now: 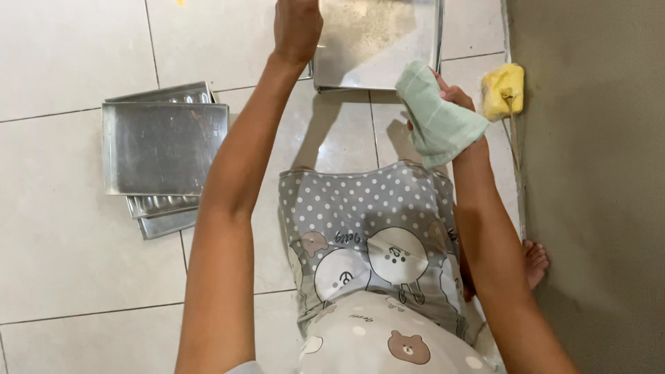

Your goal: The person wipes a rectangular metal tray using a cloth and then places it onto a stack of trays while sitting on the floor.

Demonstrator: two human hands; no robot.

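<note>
Head view: wiping in hand, left hand (296, 29) fingers clamped on far tray (377, 38) edge, right hand (454, 97) gripping cloth (436, 114); next, judged, cloth pressed onto tray.

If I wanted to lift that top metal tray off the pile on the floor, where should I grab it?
Probably by the raised rim of the top tray, from its left or near edge. It lies flat on the stack, and those edges overhang the trays below, leaving room for fingers underneath.

Tiled floor (62, 55) with metal trays (163, 149)
</note>
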